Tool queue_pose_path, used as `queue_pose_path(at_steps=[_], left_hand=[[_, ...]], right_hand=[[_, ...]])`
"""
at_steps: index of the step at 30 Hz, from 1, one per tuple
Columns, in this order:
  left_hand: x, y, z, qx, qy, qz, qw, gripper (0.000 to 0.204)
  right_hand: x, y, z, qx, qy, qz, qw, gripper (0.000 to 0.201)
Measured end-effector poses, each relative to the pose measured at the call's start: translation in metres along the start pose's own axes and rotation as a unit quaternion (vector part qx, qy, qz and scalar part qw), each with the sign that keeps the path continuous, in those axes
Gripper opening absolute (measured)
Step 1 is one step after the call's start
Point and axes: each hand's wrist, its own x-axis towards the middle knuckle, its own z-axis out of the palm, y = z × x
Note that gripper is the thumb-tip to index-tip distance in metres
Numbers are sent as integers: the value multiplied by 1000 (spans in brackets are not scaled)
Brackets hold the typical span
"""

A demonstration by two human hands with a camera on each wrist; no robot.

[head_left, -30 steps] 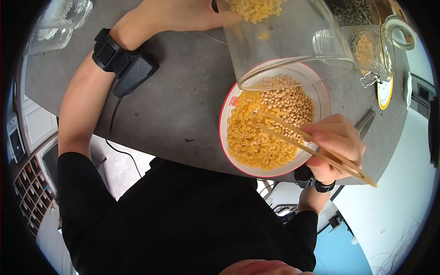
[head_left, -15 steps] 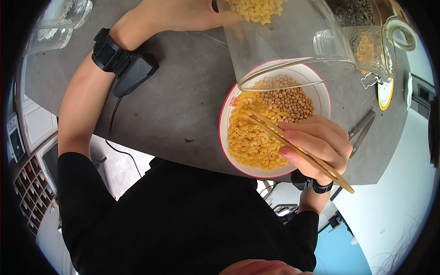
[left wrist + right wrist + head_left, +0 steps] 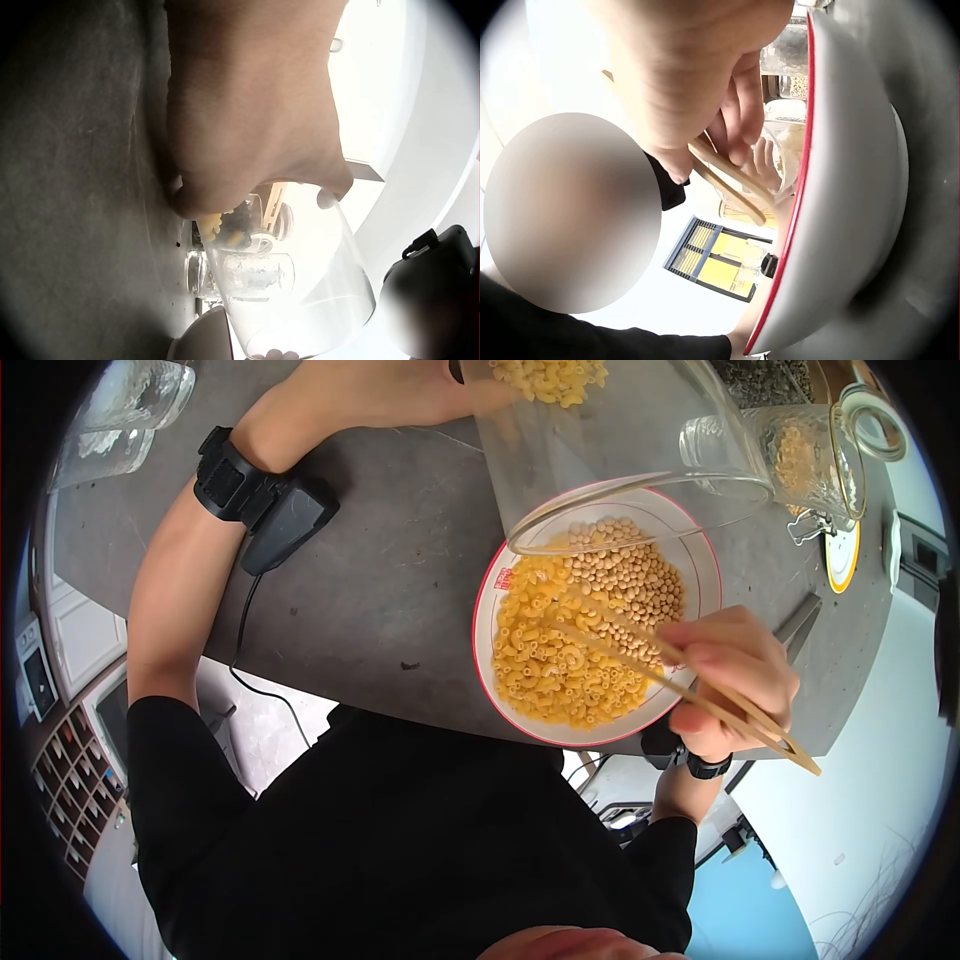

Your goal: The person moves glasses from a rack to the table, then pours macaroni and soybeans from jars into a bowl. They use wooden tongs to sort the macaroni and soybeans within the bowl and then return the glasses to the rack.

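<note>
My left hand [image 3: 390, 395] holds the base end of a large clear glass jar [image 3: 640, 455], tipped on its side. Some macaroni [image 3: 560, 375] lies near the jar's base. Its mouth overhangs the far side of a red-rimmed white bowl [image 3: 703, 575]. The bowl holds macaroni [image 3: 555, 675] on the left and pale round beans [image 3: 655, 585] on the right. My right hand [image 3: 740, 675] grips wooden tongs [image 3: 722, 713] over the bowl, their arms spread apart and tips at the macaroni. The left wrist view shows the glass jar [image 3: 315, 285] beyond the hand.
Right of the bowl lie metal scissors [image 3: 800, 625], partly hidden by the right hand. A clip-top jar [image 3: 795, 450] stands at the back right near a yellow-edged white disc [image 3: 843, 558]. Clear glass jars [image 3: 125, 405] sit at the far left. A cable [image 3: 245, 645] hangs over the table edge.
The tongs close over the macaroni half a second ago, then spread apart again as my right hand shifts back right. The jar and bowl sit slightly further left in view.
</note>
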Motion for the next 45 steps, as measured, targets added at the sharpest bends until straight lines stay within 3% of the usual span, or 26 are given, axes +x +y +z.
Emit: queue_pose_path(at_steps=[7, 14, 20, 22, 27, 29, 31, 33, 35, 37, 38, 39, 41, 45], left_hand=[[-3, -6, 2, -6, 7, 4, 1000, 79], [-9, -19, 3, 34, -2, 25, 999, 79], [-9, -20, 5, 17, 8, 34, 999, 78], [-8, -18, 5, 16, 7, 33, 999, 78], [-8, -16, 2, 13, -8, 6, 1000, 78], [-8, -16, 3, 13, -6, 12, 1000, 77], [-8, -17, 3, 13, -6, 19, 1000, 77], [-7, -17, 3, 23, 0, 23, 999, 77], [-7, -15, 3, 26, -3, 16, 1000, 77], [-7, -14, 3, 33, -8, 7, 999, 77], [-7, -14, 3, 33, -6, 8, 999, 77], [-7, -14, 3, 33, -3, 10, 999, 77], [-6, -11, 2, 35, -7, -1, 999, 77], [-7, -12, 3, 33, -8, -5, 999, 78]], right_hand=[[10, 3, 14, 10, -88, -15, 996, 36], [7, -4, 13, -24, -81, 6, 996, 31], [-1, -1, 3, 14, -17, 16, 1000, 36], [-10, 3, 0, 46, 82, 1, 996, 42], [-12, 2, 4, 12, 122, 24, 992, 47], [-17, 3, 0, 16, 179, 13, 984, 53], [-15, 5, -11, -8, 195, 8, 981, 45], [-17, 7, -23, 36, 253, 78, 964, 34], [-10, 9, -28, 73, 284, 83, 952, 26], [-3, 7, -35, -4, 223, 192, 956, 24], [-2, 0, -33, -51, 211, 310, 926, 23], [0, 1, -31, -51, 211, 310, 926, 23], [4, 7, -26, -244, 29, 310, 918, 25], [7, 16, -15, -245, -26, 277, 929, 22]])
